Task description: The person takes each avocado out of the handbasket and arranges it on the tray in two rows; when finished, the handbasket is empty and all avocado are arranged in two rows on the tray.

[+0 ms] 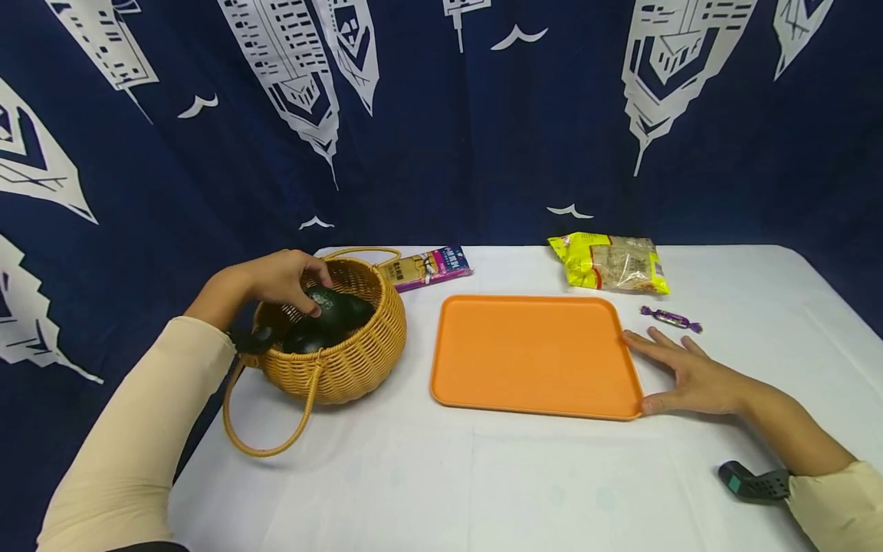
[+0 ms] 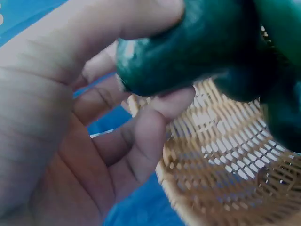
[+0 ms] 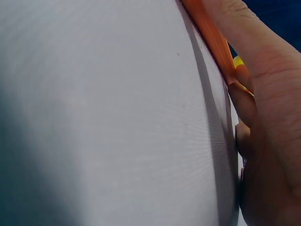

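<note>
One dark green piece (image 1: 343, 311) lies in the wicker basket (image 1: 366, 362), long axis roughly left to right, left of the orange tray (image 1: 527, 356). The left hand (image 1: 286, 277) is nearer, gripping it thumb over, fingers curled beneath, so I judge any lift falls to that side; my right hand (image 1: 690, 377), fingers spread, gripping nothing, touches the tray's right edge

Navy cloth backdrop (image 1: 483, 153), white building prints (image 1: 286, 46); white table (image 1: 386, 483).
</note>
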A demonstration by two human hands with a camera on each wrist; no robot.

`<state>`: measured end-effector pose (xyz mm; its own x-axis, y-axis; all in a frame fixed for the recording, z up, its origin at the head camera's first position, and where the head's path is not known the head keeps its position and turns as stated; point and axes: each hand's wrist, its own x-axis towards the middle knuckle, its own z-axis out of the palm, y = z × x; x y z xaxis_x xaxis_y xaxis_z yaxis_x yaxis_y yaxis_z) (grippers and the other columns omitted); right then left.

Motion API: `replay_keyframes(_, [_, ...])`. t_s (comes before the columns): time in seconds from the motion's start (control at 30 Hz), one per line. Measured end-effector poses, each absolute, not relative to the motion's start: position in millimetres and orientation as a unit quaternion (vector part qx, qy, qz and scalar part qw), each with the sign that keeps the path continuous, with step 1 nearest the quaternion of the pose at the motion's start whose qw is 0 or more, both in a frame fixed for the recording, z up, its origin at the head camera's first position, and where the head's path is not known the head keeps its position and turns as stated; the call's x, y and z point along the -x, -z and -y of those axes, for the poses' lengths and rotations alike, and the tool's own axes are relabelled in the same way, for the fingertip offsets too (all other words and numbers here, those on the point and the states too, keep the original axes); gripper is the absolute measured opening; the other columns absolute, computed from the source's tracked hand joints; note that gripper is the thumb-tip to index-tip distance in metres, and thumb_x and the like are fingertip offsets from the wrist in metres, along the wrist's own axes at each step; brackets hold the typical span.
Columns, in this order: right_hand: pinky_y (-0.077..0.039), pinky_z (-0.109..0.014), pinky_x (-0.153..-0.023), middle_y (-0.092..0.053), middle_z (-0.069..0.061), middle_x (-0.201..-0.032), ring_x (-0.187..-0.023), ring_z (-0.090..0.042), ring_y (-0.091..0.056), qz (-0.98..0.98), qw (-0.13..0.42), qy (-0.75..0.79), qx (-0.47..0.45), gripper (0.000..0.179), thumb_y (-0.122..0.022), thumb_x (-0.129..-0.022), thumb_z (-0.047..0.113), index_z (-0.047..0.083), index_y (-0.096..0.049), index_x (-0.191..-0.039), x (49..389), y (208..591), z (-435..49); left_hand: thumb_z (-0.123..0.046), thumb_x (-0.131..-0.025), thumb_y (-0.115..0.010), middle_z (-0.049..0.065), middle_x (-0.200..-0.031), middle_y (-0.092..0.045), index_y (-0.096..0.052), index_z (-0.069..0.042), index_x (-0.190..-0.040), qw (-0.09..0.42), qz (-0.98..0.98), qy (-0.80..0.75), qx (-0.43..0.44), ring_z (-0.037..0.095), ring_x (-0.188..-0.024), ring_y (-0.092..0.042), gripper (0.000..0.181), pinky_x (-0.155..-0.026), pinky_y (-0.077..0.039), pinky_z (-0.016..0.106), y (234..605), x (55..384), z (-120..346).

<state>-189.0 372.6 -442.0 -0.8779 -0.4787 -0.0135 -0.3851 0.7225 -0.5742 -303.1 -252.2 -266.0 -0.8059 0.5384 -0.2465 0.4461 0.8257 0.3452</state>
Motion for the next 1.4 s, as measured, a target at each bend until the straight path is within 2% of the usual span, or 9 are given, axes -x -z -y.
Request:
replay_keyframes(0.13, [0.016,-0.068,-0.108,-0.021,-0.028,-0.161,-0.147,-0.053,-0.006,-0.925,0.081,0.288,0.233,0.108,-0.088,-0.076,0.040,0.017,-0.026,-0.161,190,440,-372,-0.014,-0.076,-0.089,0.005,-0.106,-0.068,-0.071,-0.009,-0.111,0.134,-0.941,-0.173,-0.259,0.021,-0.087,-0.063,0.039,-0.074,-0.054,0.035,258,295,262])
replay_keyframes(0.37, [0.017,-0.068,-0.108,-0.022,-0.025,-0.162,-0.147,-0.053,-0.006,-0.922,0.082,0.292,0.240,0.108,-0.088,-0.076,0.039,0.017,-0.026,-0.162,191,441,-371,-0.010,-0.077,-0.087,0.010,-0.109,-0.065,-0.069,-0.008,-0.117,0.077,-0.933,-0.250,-0.245,0.024,-0.080,-0.064,0.044,-0.067,-0.056,0.033,248,280,272])
replay_keyframes(0.5, [0.017,-0.068,-0.108,-0.022,-0.022,-0.163,-0.148,-0.052,-0.005,-0.922,0.082,0.292,0.243,0.107,-0.088,-0.076,0.039,0.016,-0.028,-0.161,191,442,-371,-0.009,-0.078,-0.086,0.010,-0.104,-0.066,-0.069,-0.010,-0.118,0.043,-0.925,-0.286,-0.245,0.025,-0.077,-0.065,0.044,-0.066,-0.055,0.031,244,275,265])
replay_keyframes(0.7, [0.017,-0.068,-0.108,-0.023,-0.022,-0.163,-0.148,-0.052,-0.005,-0.922,0.082,0.290,0.242,0.107,-0.088,-0.076,0.039,0.016,-0.028,-0.161,191,443,-371,-0.009,-0.079,-0.086,0.010,-0.101,-0.065,-0.069,-0.011,-0.119,0.003,-0.901,-0.322,-0.289,0.028,-0.073,-0.062,0.044,-0.063,-0.052,0.029,241,273,235])
replay_keyframes(0.83, [0.016,-0.068,-0.108,-0.023,-0.023,-0.162,-0.147,-0.052,-0.006,-0.922,0.080,0.290,0.246,0.108,-0.088,-0.076,0.039,0.016,-0.027,-0.161,191,444,-371,-0.011,-0.078,-0.087,0.009,-0.101,-0.067,-0.070,-0.012,-0.117,-0.020,-0.882,-0.359,-0.305,0.026,-0.075,-0.062,0.043,-0.064,-0.051,0.028,238,273,209])
replay_keyframes(1.0, [0.016,-0.068,-0.109,-0.023,-0.023,-0.162,-0.148,-0.052,-0.006,-0.921,0.077,0.290,0.247,0.108,-0.088,-0.075,0.038,0.014,-0.028,-0.161,191,444,-371,-0.011,-0.077,-0.088,0.010,-0.093,-0.068,-0.070,-0.012,-0.117,-0.043,-0.853,-0.408,-0.324,0.025,-0.069,-0.059,0.044,-0.062,-0.051,0.028,236,274,173])
replay_keyframes(1.2, [0.017,-0.068,-0.108,-0.021,-0.023,-0.163,-0.148,-0.051,-0.003,-0.919,0.086,0.294,0.247,0.107,-0.088,-0.077,0.037,0.014,-0.026,-0.161,192,441,-371,-0.011,-0.076,-0.088,0.005,-0.107,-0.067,-0.069,-0.010,-0.118,-0.061,-0.832,-0.442,-0.330,0.024,-0.071,-0.062,0.046,-0.064,-0.054,0.030,246,277,130])
replay_keyframes(1.4, [0.017,-0.068,-0.108,-0.021,-0.024,-0.163,-0.148,-0.051,-0.003,-0.918,0.087,0.294,0.250,0.108,-0.088,-0.077,0.037,0.013,-0.025,-0.161,192,443,-371,-0.013,-0.075,-0.090,0.003,-0.113,-0.066,-0.070,-0.010,-0.117,-0.065,-0.820,-0.486,-0.295,0.021,-0.084,-0.067,0.047,-0.071,-0.056,0.032,276,285,94])
